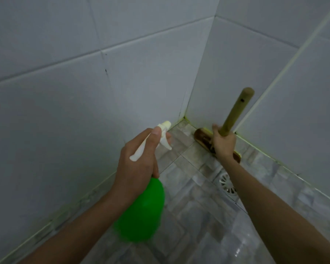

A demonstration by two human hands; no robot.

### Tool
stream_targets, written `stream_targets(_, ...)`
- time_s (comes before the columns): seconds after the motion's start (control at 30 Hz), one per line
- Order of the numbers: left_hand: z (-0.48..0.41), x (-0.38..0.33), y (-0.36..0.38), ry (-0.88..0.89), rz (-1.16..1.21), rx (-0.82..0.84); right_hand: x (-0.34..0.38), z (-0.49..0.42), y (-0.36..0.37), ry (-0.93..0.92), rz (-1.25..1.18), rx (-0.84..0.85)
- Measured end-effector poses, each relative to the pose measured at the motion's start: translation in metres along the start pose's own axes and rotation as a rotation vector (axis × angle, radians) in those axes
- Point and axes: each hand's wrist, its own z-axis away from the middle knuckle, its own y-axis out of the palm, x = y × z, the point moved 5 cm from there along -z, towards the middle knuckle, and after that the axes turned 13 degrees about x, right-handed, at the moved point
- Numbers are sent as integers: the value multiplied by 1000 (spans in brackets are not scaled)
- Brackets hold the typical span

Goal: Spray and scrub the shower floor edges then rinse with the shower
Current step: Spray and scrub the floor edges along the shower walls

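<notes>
My left hand grips the neck of a green spray bottle with a white trigger head, its nozzle aimed toward the far corner of the shower floor. My right hand holds the wooden handle of a scrub brush. The brown brush head lies on the floor tiles against the right wall's bottom edge, close to the corner. My hand hides the middle of the brush head.
Grey floor tiles look wet. A round metal drain sits just behind my right forearm. White tiled walls close in on the left and right and meet at the corner. Yellowish grime lines the wall-floor joints.
</notes>
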Motion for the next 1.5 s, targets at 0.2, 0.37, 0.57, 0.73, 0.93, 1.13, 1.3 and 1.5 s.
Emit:
stream_targets(0.2,-5,-3,23,-1,-12,32,-5,27,-61,110,-409,-536)
stream_targets(0.37,-21,-4,42,-6,-30,42,-15,9,-75,22,-355,-385)
stream_targets(0.57,-37,6,47,16,-28,33,-17,-19,-51,-58,-194,-68)
stream_targets(0.73,-43,14,47,30,28,-16,-16,-45,-70,-80,-250,-38)
stream_targets(0.93,-45,22,49,52,39,1,-18,-36,-64,-156,-411,89)
stream_targets(1.13,-47,28,49,32,31,5,-16,-45,-66,-115,-403,16)
stream_targets(1.3,-48,27,47,45,37,24,-22,-18,-59,-15,-403,-73)
stream_targets(1.5,-44,24,35,61,31,13,0,-6,-34,-32,-295,-211)
